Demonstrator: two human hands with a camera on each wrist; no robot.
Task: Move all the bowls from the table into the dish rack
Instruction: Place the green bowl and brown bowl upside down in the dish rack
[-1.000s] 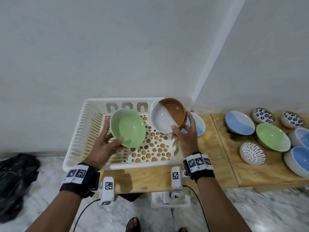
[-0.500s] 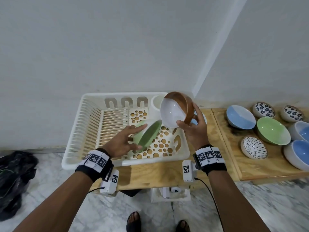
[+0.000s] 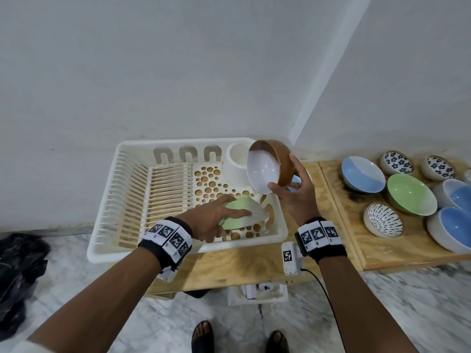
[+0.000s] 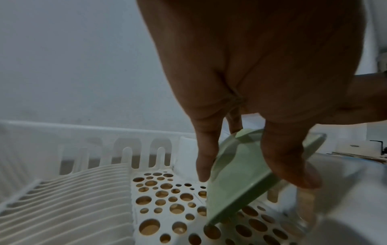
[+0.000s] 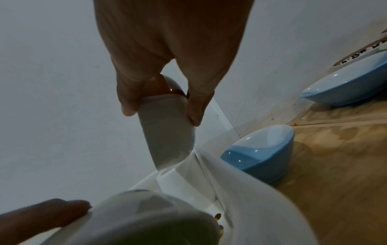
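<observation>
Left hand [image 3: 209, 220] grips a green bowl [image 3: 242, 212] by its rim, thumb on one face and fingers on the other, and holds it tilted steeply, mouth down, with its lower edge at or just above the perforated floor of the white dish rack [image 3: 158, 250], near the rack's right front corner. Contact with the floor cannot be confirmed.

Right hand [image 3: 295, 194] grasps a brown-and-white bowl [image 3: 267, 166] at its rim, tilted on edge above the rack's right rear part, just in front of the utensil cup [image 3: 235, 161]. It is not yet set down.

No bowl lies released in the rack; the slatted section is bare. On the wooden worktop [image 3: 339, 240] a blue bowl [image 5: 259, 152] sits just beside the rack, and at least eight further bowls are visible to the right: blue-and-white, green, flower-patterned and dash-patterned.

Assessment: an early stage; two bowls in transit, the bulk outstanding.
</observation>
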